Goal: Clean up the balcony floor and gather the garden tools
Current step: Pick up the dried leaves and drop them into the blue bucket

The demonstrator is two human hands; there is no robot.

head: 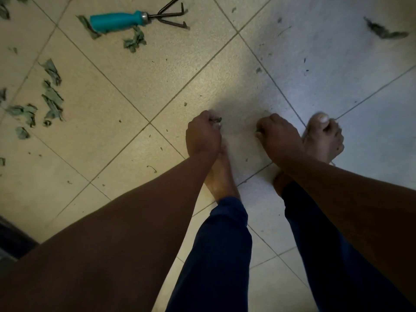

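Lying at the top left of the tiled floor (108,91) is a hand rake (137,19), seen with a teal plastic handle, a metal collar and three dark bent prongs; its handle end touches a wilted leaf. Dry leaf scraps (52,100) are scattered along the left edge, one more (385,31) at the far right. Bare tile is left between rake and hands. The left hand (202,136) is curled, small dark bits pinched at its fingertips. The right hand (279,137) is curled; its contents cannot be told.

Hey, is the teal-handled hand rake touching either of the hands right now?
Apart. The head view shows the hand rake lying far up the tiled floor, away from both the left hand and right hand.
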